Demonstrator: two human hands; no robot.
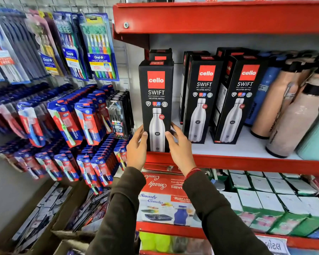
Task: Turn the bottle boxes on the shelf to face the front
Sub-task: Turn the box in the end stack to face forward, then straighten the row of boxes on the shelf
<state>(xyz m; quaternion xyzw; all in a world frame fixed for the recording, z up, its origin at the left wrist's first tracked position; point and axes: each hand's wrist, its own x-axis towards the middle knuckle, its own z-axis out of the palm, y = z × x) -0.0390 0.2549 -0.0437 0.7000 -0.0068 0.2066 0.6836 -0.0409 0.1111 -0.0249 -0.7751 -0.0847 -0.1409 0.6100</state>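
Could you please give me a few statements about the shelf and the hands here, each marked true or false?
1. Both hands grip the leftmost Cello Swift box near its bottom. True.
2. That box shows its back panel. False: its front, with logo and bottle picture, faces out.
3. The left hand holds its left side, the right hand its right. True.
4. The middle Cello box lies flat. False: it stands upright, turned slightly.
5. Loose bottles stand right of the boxes. True.

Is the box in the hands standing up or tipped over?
Standing up: the box sits on the shelf edge, its printed bottle upright.
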